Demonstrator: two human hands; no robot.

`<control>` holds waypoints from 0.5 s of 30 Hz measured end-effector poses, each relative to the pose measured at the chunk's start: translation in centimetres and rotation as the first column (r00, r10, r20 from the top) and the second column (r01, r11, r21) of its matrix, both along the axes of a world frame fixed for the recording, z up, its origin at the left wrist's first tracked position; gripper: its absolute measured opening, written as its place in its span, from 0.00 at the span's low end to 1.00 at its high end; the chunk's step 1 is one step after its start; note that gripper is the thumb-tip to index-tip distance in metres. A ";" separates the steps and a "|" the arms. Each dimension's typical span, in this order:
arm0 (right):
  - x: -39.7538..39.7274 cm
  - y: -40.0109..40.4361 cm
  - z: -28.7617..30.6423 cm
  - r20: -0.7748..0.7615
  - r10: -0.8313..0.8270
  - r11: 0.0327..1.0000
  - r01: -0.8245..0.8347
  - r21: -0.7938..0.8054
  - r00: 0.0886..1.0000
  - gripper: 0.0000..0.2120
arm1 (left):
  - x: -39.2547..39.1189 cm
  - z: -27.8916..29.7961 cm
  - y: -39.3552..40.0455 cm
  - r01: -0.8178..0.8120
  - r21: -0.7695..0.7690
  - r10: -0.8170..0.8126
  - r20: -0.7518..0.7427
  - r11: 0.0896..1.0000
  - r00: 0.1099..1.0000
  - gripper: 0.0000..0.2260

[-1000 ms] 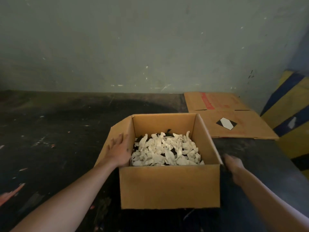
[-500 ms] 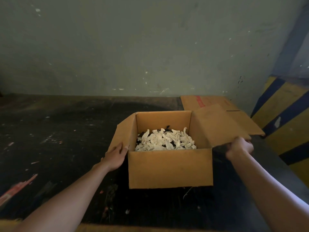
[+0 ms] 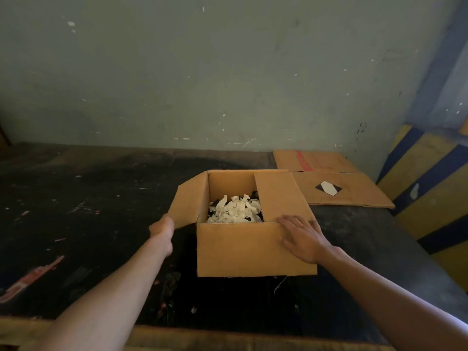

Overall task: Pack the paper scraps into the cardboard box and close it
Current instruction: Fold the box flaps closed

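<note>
A brown cardboard box (image 3: 243, 249) stands on the dark table (image 3: 83, 214) in front of me. White paper scraps (image 3: 234, 209) lie heaped inside it. The box's right flap (image 3: 279, 196) is folded down flat over the right half of the opening. My right hand (image 3: 302, 236) lies flat, fingers spread, on the near end of that flap and the box's front right corner. The left flap (image 3: 188, 201) slants up and outward. My left hand (image 3: 162, 228) grips its lower near corner from outside.
A flattened cardboard box (image 3: 329, 181) with a red stripe and a black-and-white diamond mark lies at the back right against the grey-green wall. Yellow and blue striped panels (image 3: 430, 188) rise on the right. Small litter dots the table; a wooden edge (image 3: 202, 340) runs along the front.
My right hand has swung the right flap from raised to folded flat over the box and now presses on it. My left hand has taken hold of the left flap's corner.
</note>
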State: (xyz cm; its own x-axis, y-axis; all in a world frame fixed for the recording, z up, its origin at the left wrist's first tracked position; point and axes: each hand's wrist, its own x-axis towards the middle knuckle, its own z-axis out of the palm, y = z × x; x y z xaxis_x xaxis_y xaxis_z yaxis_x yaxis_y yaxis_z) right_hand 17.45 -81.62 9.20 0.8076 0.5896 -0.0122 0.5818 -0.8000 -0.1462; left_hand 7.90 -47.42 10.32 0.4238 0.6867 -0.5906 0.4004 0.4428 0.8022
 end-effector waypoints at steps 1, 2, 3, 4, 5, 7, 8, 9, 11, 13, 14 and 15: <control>0.1 -0.5 -0.5 0.013 0.024 0.999 -0.024 -0.041 1.000 0.30 | 0.1 0.5 -0.1 -0.063 -0.055 0.067 0.057 0.996 0.996 0.24; 0.2 -1.0 -0.8 0.022 0.039 0.998 -0.038 -0.059 0.999 0.32 | 0.3 0.9 -0.1 -0.124 -0.083 0.132 0.105 0.989 0.986 0.25; 0.4 -1.4 -0.8 0.027 0.049 0.997 -0.047 -0.063 0.998 0.33 | 0.6 1.3 -0.2 -0.176 -0.071 0.185 0.144 0.982 0.972 0.26; 0.6 -1.8 -0.8 0.026 0.058 0.996 -0.057 -0.063 0.998 0.35 | 0.9 1.6 -0.6 -0.224 -0.026 0.224 0.191 0.974 0.956 0.28; 0.9 -2.2 -0.8 0.027 0.062 0.996 -0.060 -0.066 0.998 0.36 | 0.9 1.9 -1.3 -0.269 0.044 0.250 0.248 0.962 0.936 0.31; 1.2 -2.8 -0.6 0.030 0.052 0.995 -0.050 -0.083 0.998 0.38 | 0.7 2.9 -3.4 -0.322 0.194 0.219 0.418 0.927 0.882 0.34; 1.5 -3.2 -0.6 0.039 0.044 0.996 -0.040 -0.085 0.998 0.39 | 0.6 3.2 -4.4 -0.323 0.274 0.154 0.498 0.906 0.854 0.35; 1.7 -3.7 -0.8 0.049 0.036 0.996 -0.032 -0.086 0.998 0.39 | 0.6 3.4 -5.3 -0.305 0.358 0.069 0.543 0.883 0.837 0.35; 2.1 -4.9 -1.2 0.082 0.032 0.996 -0.025 -0.085 0.996 0.41 | 0.8 3.4 -6.8 -0.215 0.551 -0.135 0.525 0.806 0.841 0.33; 2.4 -5.9 -1.9 0.123 0.039 0.996 -0.028 -0.085 0.992 0.43 | 1.5 2.6 -7.7 -0.042 0.725 -0.352 0.382 0.687 0.855 0.28; 2.6 -6.4 -2.3 0.139 0.040 0.996 -0.029 -0.083 0.989 0.44 | 1.9 2.1 -7.9 0.088 0.795 -0.452 0.247 0.600 0.857 0.25; 2.8 -6.7 -2.6 0.152 0.042 0.996 -0.029 -0.083 0.987 0.45 | 2.3 1.5 -8.1 0.238 0.843 -0.534 0.067 0.482 0.843 0.23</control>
State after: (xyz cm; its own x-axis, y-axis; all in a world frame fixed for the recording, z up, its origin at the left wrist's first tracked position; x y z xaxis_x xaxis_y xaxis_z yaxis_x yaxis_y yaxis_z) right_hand 20.26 -88.34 6.56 0.7820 0.6202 0.0617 0.6208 -0.7839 0.0113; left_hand 10.19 -55.55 11.83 0.8058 0.5149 0.2927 0.0555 -0.5577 0.8282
